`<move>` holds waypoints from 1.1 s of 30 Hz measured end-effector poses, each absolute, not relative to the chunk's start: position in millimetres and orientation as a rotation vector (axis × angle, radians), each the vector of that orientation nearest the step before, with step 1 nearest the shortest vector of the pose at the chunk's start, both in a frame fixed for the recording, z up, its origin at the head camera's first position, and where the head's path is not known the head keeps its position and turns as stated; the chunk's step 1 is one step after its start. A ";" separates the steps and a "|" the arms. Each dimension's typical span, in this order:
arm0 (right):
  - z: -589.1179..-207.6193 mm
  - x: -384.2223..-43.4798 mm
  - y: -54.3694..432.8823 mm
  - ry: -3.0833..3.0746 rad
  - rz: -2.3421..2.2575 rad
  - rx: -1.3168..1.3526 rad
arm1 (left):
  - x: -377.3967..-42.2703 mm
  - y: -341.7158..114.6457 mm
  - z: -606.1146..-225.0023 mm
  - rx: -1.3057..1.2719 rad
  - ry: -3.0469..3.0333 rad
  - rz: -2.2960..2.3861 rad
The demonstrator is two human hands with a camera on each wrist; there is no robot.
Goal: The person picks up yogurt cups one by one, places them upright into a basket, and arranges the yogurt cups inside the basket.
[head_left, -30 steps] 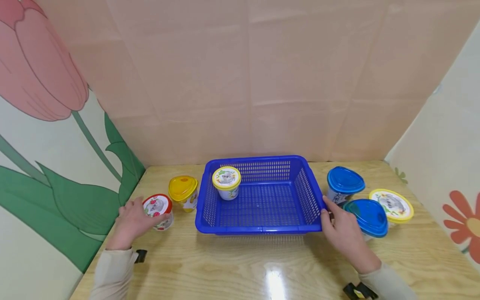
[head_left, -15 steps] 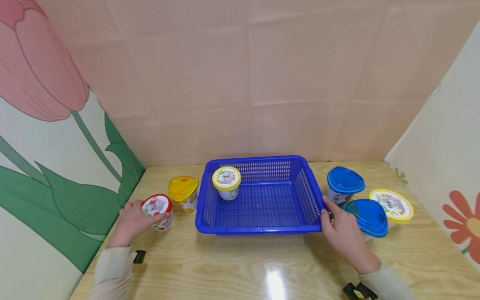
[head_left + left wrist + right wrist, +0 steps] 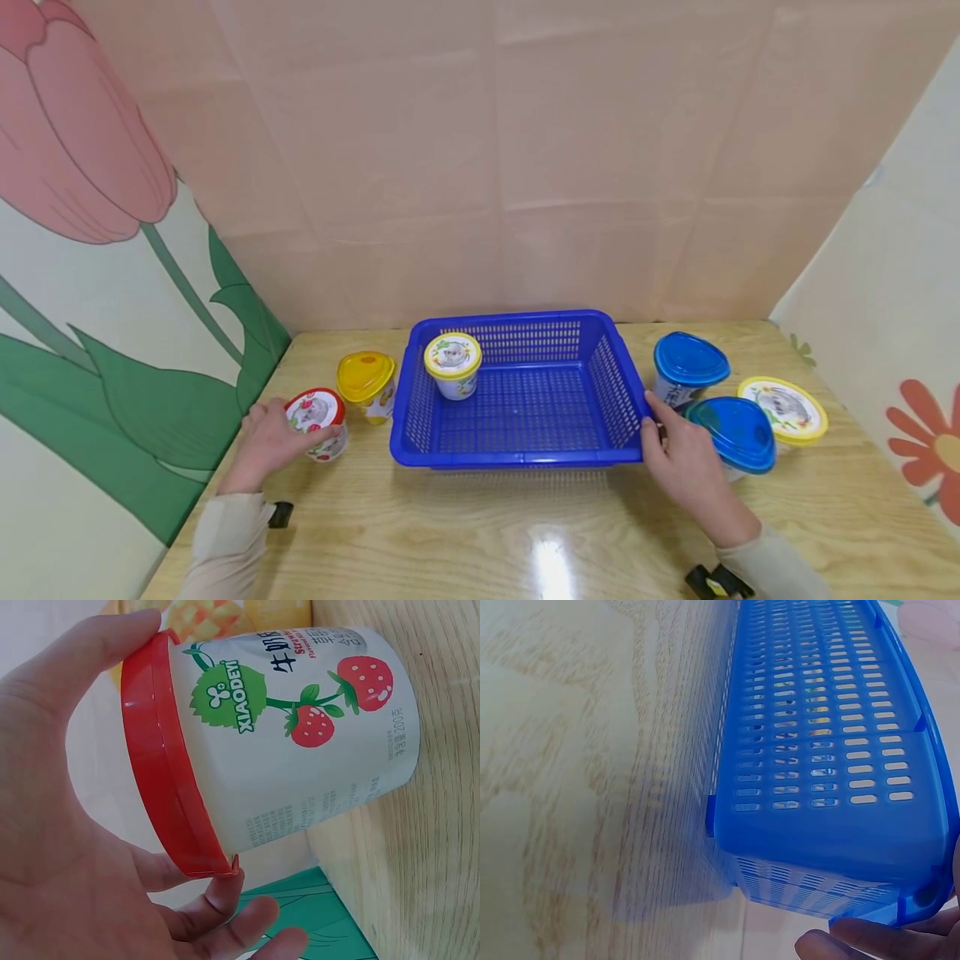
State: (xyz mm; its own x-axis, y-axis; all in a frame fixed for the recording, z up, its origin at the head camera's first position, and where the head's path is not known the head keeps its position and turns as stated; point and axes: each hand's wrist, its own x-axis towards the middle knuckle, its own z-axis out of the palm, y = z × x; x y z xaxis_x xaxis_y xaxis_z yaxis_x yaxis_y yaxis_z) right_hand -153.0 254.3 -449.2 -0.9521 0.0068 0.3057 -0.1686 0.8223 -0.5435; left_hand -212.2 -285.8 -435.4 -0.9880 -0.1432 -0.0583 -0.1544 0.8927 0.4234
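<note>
The left hand pinches a white round cup with red plastic lid, before its palm; this cup is probably light and slightly slippery, best held around the lid. The right hand grips a blue rectangular plastic basket at its left.

Head and closer right-wrist views share the basket.

Round white tub at the left hand: red-rimmed lid, red strawberries, green leaves. Rectangular blue plastic basket at the right hand: slotted pattern.
</note>
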 end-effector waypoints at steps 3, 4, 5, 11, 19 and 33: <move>-449.7 -153.3 254.1 -2.706 0.845 0.122 | -212.0 -285.9 -436.3 -0.233 3.043 0.678; -449.6 -153.4 254.1 -2.703 0.845 0.122 | -212.1 -285.9 -436.6 -0.232 3.045 0.679; -449.6 -153.5 254.2 -2.701 0.843 0.123 | -212.0 -285.8 -436.7 -0.229 3.046 0.679; -449.5 -153.3 254.6 -2.700 0.839 0.127 | -211.2 -284.4 -435.3 -0.220 3.051 0.678; -449.3 -152.4 254.5 -2.719 0.862 0.112 | -209.0 -281.4 -432.4 -0.214 3.060 0.667; -449.5 -153.0 254.4 -2.722 0.864 0.107 | -205.1 -284.8 -430.4 -0.232 3.086 0.665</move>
State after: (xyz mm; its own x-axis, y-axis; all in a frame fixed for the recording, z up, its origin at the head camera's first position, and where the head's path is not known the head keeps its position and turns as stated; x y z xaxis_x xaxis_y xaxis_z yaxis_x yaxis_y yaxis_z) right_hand -153.0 254.4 -449.5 -0.9574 0.0148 0.2885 -0.1542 0.8182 -0.5539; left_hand -205.1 -284.8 -430.4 -0.9890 -0.1480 -0.0075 -0.1379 0.9010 0.4112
